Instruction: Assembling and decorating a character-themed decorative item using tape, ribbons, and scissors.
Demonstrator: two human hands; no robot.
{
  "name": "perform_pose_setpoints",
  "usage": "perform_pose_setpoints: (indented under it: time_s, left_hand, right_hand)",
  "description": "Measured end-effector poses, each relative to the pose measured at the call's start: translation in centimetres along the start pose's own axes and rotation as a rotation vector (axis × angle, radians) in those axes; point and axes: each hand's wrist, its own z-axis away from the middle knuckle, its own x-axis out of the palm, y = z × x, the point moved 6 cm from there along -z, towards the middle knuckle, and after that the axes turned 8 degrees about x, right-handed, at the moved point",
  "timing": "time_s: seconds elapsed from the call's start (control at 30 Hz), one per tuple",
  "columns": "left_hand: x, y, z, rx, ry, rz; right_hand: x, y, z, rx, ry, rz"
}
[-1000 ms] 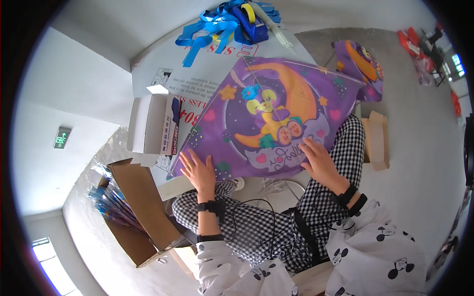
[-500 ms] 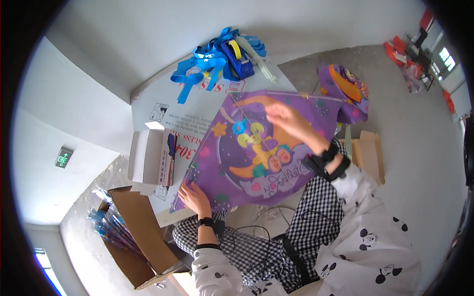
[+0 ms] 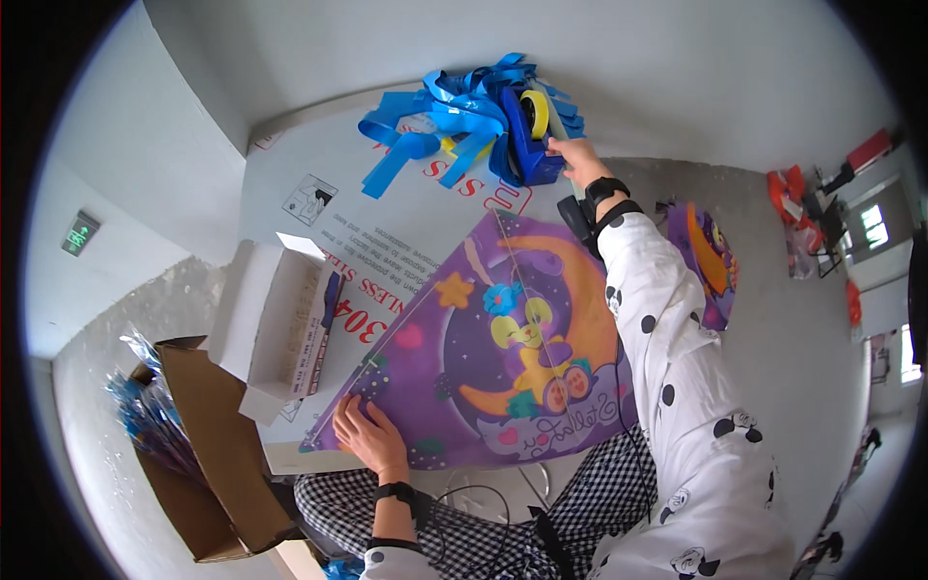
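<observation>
A purple kite (image 3: 425, 353) printed with a cartoon animal on a crescent moon lies over the table's near side and my lap. Thin rods run along its edge and middle. My left hand (image 3: 372, 437) rests flat on its lower left corner, fingers apart. At the far side, my right hand (image 3: 583, 162) is closed beside a blue tape dispenser (image 3: 530, 150) that has a yellow-rimmed tape roll (image 3: 535, 113). Its fingertips are at a bundle of thin pale rods (image 3: 557, 121); what they pinch is hidden.
Blue ribbons (image 3: 469, 106) heap beside the dispenser on the film-covered table (image 3: 290, 164). An opened white box (image 3: 275, 319) stands at the table's left. Below it, a cardboard carton (image 3: 208, 435) holds wrapped items. Another purple printed piece (image 3: 704, 261) lies to the right.
My right hand has moved from above the kite to the far side, beside the tape dispenser. My left hand stays on the kite's corner. The view has shifted.
</observation>
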Motion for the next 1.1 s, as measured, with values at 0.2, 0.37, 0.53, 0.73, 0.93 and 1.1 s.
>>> perform_pose_setpoints:
  time_s: [0.2,0.37,0.53,0.73,0.93,1.1]
  left_hand:
    - [-0.1,0.0,0.0,0.008,-0.003,-0.007]
    - [-0.1,0.1,-0.1,0.015,-0.003,-0.012]
    - [-0.1,0.2,0.0,0.034,0.007,-0.038]
    - [-0.1,0.1,-0.1,-0.004,-0.004,-0.037]
    - [-0.2,0.0,-0.1,-0.01,-0.001,-0.034]
    - [-0.3,0.1,-0.2,0.027,0.021,-0.007]
  right_hand:
    - [0.9,0.5,-0.7,0.171,-0.107,-0.327]
    - [0.5,1.8,1.9,0.076,-0.065,-0.555]
    - [0.4,2.8,3.9,-0.005,-0.034,-0.655]
    - [-0.4,4.1,2.5,0.078,0.057,-0.391]
    - [0.3,5.7,0.4,0.036,-0.023,-0.677]
    - [1.8,7.6,2.5,0.043,-0.006,-0.771]
